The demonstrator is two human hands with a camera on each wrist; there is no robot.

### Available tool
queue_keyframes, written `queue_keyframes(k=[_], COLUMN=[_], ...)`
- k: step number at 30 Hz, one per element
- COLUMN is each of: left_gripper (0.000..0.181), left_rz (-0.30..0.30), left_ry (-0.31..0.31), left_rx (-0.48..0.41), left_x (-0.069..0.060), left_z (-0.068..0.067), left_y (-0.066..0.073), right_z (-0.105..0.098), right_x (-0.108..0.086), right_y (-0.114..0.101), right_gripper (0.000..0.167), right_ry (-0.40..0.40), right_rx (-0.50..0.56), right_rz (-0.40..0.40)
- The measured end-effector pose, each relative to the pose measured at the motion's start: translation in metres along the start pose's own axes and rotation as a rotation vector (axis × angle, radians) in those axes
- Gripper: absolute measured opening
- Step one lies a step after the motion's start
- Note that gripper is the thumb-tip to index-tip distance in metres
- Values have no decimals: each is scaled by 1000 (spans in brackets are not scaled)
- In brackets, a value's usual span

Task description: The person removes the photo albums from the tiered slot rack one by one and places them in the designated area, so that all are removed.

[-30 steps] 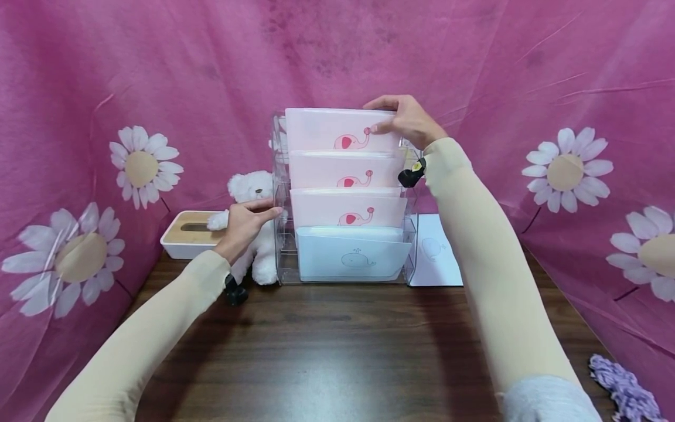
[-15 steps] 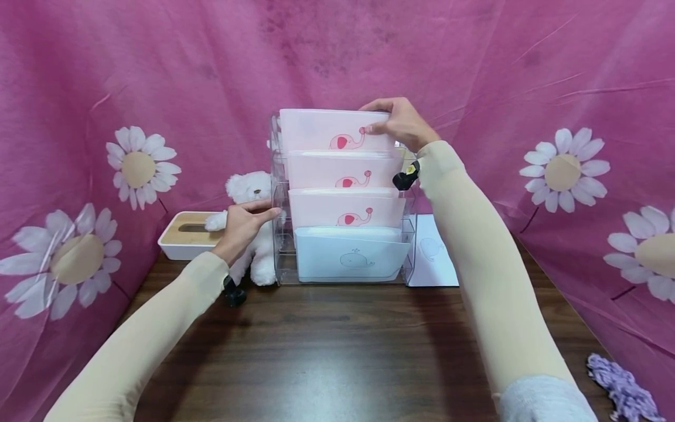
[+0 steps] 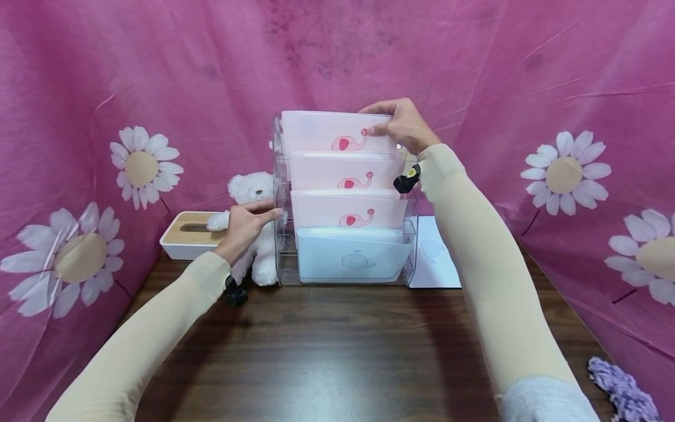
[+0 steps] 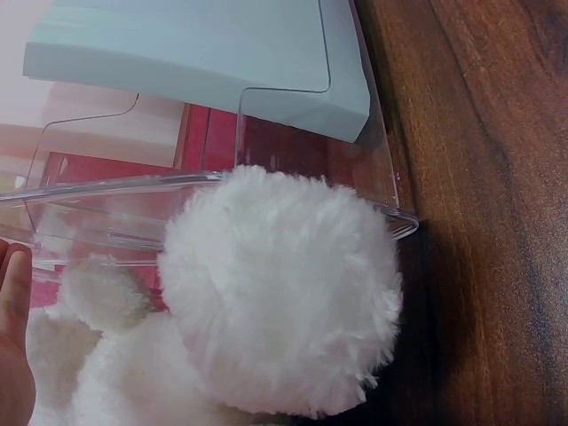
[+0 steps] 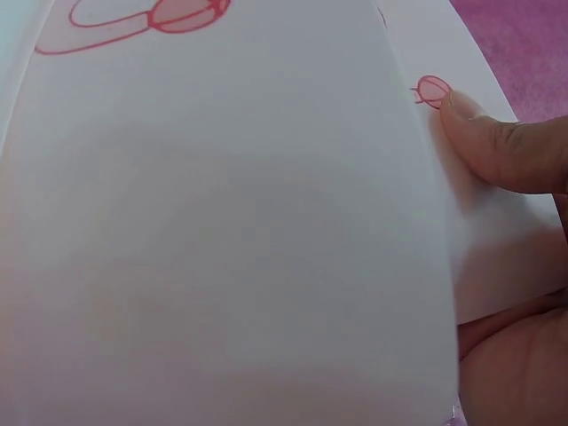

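In the head view, a clear plastic tiered rack (image 3: 278, 258) stands on the table, holding pink folders printed with red elephants and, at the lowest front tier, a pale blue folder (image 3: 321, 258) with a whale drawing. My right hand (image 3: 408, 126) pinches the upper right corner of the topmost pink folder (image 3: 311, 132), thumb in front and fingers behind; the right wrist view shows that thumb (image 5: 506, 146) beside the printed ball. My left hand (image 3: 244, 227) touches the rack's left side with extended fingers. Only part of those fingers (image 4: 13, 302) shows in the left wrist view.
A white teddy bear (image 3: 262, 266) sits against the rack's left side, beside a white box with a wooden lid (image 3: 181, 243). At the right stands a white whale-printed sheet (image 3: 429, 266). Purple yarn-like material (image 3: 622, 390) lies at the table's right edge. Pink cloth encloses the back and sides.
My right hand has shifted slightly left with the topmost pink folder, which now sits a little lower and further left. My left hand stays at the rack's side.
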State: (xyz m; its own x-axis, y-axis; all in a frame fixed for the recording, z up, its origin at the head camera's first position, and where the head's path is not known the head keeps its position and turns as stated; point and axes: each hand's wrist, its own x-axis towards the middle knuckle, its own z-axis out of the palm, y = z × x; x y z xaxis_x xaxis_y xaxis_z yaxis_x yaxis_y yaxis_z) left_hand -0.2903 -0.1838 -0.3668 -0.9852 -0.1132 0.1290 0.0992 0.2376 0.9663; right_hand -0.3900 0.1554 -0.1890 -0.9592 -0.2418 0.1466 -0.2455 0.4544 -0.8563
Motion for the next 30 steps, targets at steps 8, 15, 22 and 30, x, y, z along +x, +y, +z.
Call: queue_keyframes(k=[8, 15, 22, 30], left_gripper=[49, 49, 46, 47], left_rz=[0, 11, 23, 21], left_ry=[6, -1, 4, 9], left_rx=[3, -9, -19, -21], left_x=[0, 0, 3, 2], left_z=[-1, -1, -1, 0], left_y=[0, -1, -1, 0], right_z=[3, 5, 3, -5], right_x=[-3, -4, -7, -12], right_y=[-3, -4, -11, -21], right_gripper=[44, 43, 43, 42], right_ry=[30, 66, 88, 104], right_rx=[13, -9, -7, 43], right_rz=[12, 24, -7, -39])
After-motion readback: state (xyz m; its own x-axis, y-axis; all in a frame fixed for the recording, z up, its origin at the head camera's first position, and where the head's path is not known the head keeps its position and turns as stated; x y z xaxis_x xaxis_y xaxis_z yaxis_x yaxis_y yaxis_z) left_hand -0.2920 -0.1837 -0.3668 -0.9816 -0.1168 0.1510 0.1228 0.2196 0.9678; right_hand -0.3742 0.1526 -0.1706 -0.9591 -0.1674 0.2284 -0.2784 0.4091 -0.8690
